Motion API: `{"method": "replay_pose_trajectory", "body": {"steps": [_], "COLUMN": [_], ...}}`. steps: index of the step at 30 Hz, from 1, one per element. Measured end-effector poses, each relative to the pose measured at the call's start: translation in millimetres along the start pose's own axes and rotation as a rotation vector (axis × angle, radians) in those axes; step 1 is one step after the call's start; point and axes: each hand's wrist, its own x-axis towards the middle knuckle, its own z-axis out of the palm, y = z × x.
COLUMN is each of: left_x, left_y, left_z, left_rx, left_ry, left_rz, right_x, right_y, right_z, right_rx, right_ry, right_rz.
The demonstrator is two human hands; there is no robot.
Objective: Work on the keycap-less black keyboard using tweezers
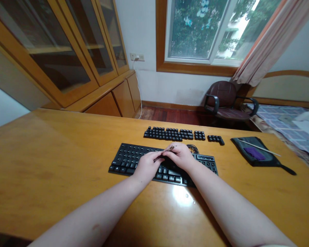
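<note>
A black keyboard (134, 158) lies on the desk, many of its upper keys without caps and the lower rows still capped. Over its middle, my left hand (147, 166) and my right hand (180, 156) meet with fingers closed. Between them is a thin brownish strip-like thing (171, 148), pinched by both hands; its exact kind is hard to make out. My fingers hide part of the keys beneath. Behind the keyboard, loose black keycaps (167, 133) stand in grouped rows. A coiled black cable (193, 148) lies just past my right hand.
To the right, a black pouch (252, 142) carries a purple cloth (254, 153) and a thin pale stick (260, 146). The wooden desk (54, 164) reaches far left. Beyond it are a glass-door cabinet (92, 82), an office chair (224, 99) and a bed (285, 116).
</note>
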Motion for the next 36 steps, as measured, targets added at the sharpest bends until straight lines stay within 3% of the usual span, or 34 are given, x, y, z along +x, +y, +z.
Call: {"method": "replay_pose_trajectory", "body": {"steps": [4,7,10,25,36], "left_x": [0.5,0.7,0.5,2.5,3.6], "left_y": [-2.3,-2.7,-2.2,4.7,1.0], "left_z": [1.8,2.0,1.6,-3.7,0.4], "left_rx": [0.039,0.043,0.028,-0.074,-0.34], "left_ry": [0.022,0.017,0.005,-0.097,-0.11], "left_rz": [0.013,0.021,0.007,-0.03,-0.134], "right_x": [1.0,2.8,4.3,1.2,-0.2], "right_y": [4.0,6.0,5.3,2.8,4.9], "right_z": [5.7,7.8,6.6,0.8,5.6], "right_rx": [0.023,0.185,0.301,0.122,0.313], "right_ry": [0.081,0.081,0.064,-0.024,-0.037], "right_rz": [0.183,0.341,0.408,0.142,0.221]}}
